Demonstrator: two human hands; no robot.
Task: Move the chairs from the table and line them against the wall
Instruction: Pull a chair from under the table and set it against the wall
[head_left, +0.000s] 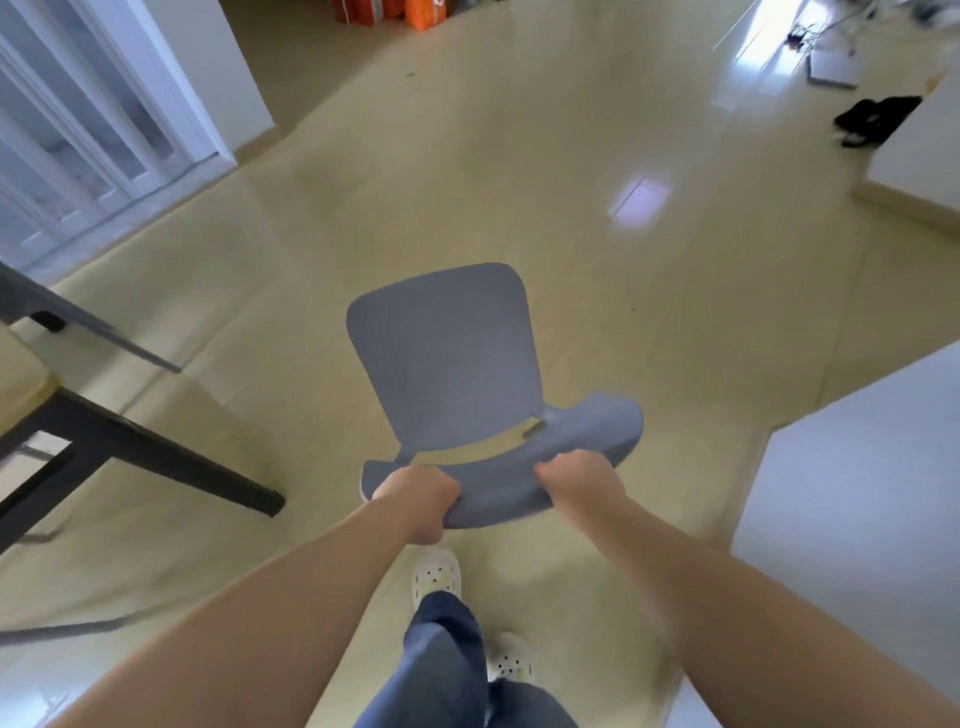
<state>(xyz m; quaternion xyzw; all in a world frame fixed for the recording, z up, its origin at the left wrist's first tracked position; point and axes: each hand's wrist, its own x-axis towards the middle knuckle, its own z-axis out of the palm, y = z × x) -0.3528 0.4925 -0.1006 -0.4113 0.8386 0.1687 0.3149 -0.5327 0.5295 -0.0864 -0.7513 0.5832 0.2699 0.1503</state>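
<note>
A blue-grey plastic chair (447, 364) is in front of me over the cream floor, seen from above, its seat pointing away and its curved backrest nearest me. My left hand (415, 496) grips the left part of the backrest's top edge. My right hand (582, 478) grips the right part of that edge. The chair's legs are hidden under the seat. The table (130, 447) with dark legs stands at the left edge, and part of another grey chair (57, 306) shows beside it.
A white wall (857, 493) juts in at the right, close to the chair. White-framed glass doors (78, 130) fill the upper left. Dark bags (872, 119) lie at the far right, orange bags (395, 10) at the far end. My feet (436, 577) are below the chair.
</note>
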